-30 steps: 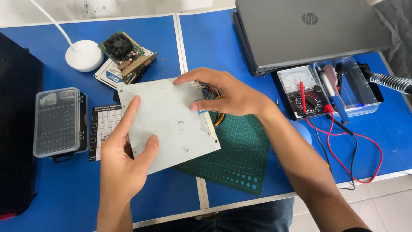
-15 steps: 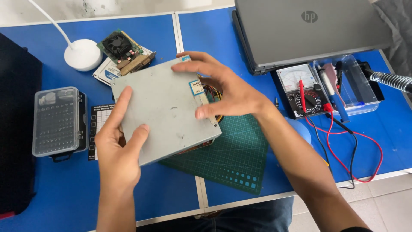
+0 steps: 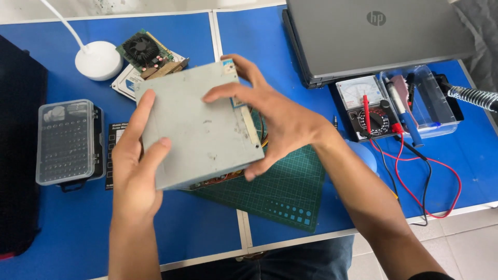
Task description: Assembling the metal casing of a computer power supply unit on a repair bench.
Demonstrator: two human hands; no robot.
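A grey metal box-shaped unit (image 3: 199, 124), scuffed on its flat face, is lifted above a green cutting mat (image 3: 282, 189). My left hand (image 3: 136, 166) grips its lower left edge, thumb across the face. My right hand (image 3: 275, 116) clasps its right side, with fingers over the top and right edge. A strip of circuit board shows under the unit's lower edge, and wires show by its right side.
Closed grey laptop (image 3: 373, 36) at back right. An analog multimeter (image 3: 365, 106) with red and black leads and a clear plastic box (image 3: 420, 101) lie right. A graphics card (image 3: 145, 52), a white round lamp base (image 3: 98, 59) and a screwdriver bit case (image 3: 67, 142) lie left.
The grey unit has been lifted and tilted up toward me. Both hands shifted their grip, the right moving over the unit's top right.
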